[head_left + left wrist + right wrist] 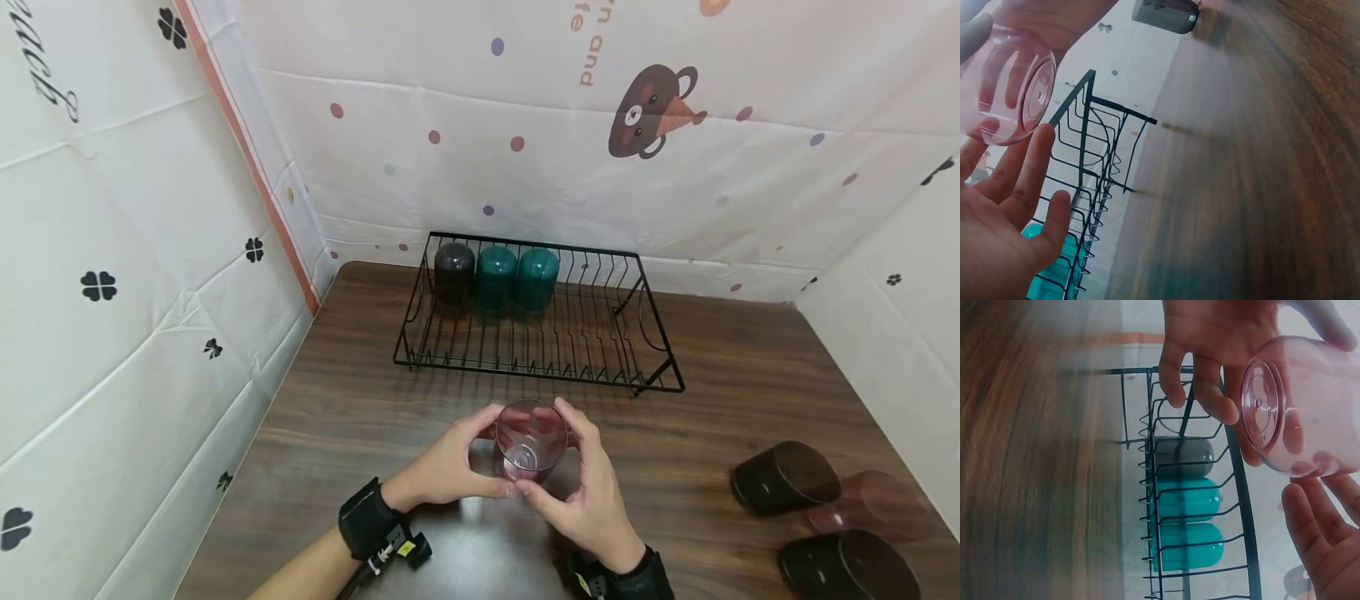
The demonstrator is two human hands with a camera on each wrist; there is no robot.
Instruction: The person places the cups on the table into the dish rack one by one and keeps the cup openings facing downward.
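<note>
Between both hands a clear pink glass (531, 442) is held above the table, its open rim facing up toward the head camera. My left hand (457, 458) grips its left side, thumb at the near side and fingers round the far side. From the right, my right hand (588, 492) grips it the same way, the two thumbs nearly meeting. Both wrist views show the glass's round base, in the left wrist view the glass (1016, 87) and in the right wrist view the glass (1300, 406), raised off the wood.
Beyond the hands stands a black wire rack (592, 333). One dark grey glass (454, 275) and two teal glasses (496, 279) sit upside down at its left end. At right, two dark glasses (787, 479) and a pink glass (873, 504) lie on the wooden table (330, 433).
</note>
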